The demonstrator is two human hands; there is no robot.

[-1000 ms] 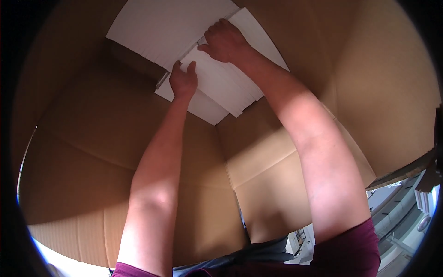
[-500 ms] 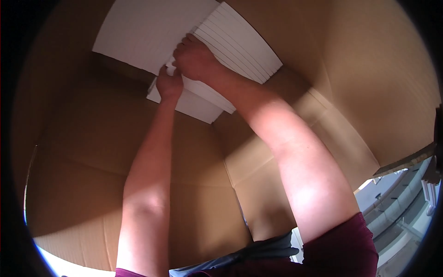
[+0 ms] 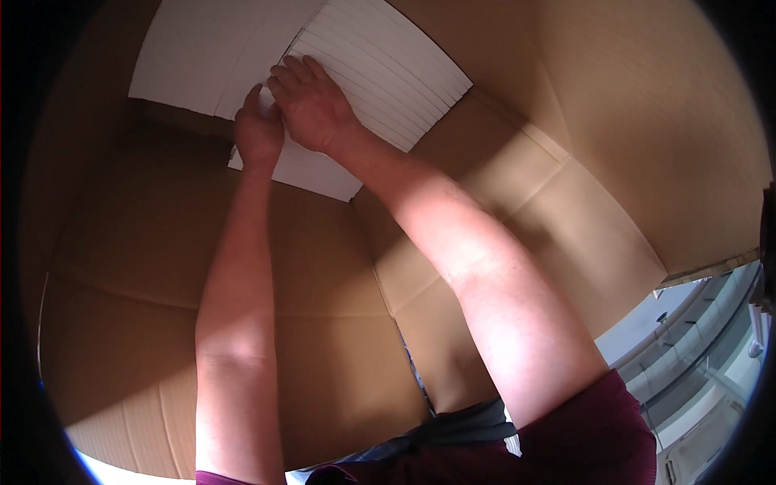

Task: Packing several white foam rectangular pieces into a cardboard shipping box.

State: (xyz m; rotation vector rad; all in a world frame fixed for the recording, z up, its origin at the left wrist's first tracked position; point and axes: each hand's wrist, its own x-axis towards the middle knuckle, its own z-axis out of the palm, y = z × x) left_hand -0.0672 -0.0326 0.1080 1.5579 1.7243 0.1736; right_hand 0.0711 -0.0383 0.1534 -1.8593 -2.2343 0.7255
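Several plain white sheets (image 3: 388,69) lie beneath the part-open right hand (image 3: 311,105) and half-curled left hand (image 3: 260,136); grips unclear.

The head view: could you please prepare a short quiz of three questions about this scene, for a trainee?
1. Where are the flat white rectangular panels? a) beneath the large brown cardboard box; b) inside it; c) outside, beside it.
2. True or false: the bare left hand is close beside the bare right hand.
3. Fill in: the short fabric sleeve at the picture's lower right is ____.

Key: 1 b; 2 true; 3 maroon.
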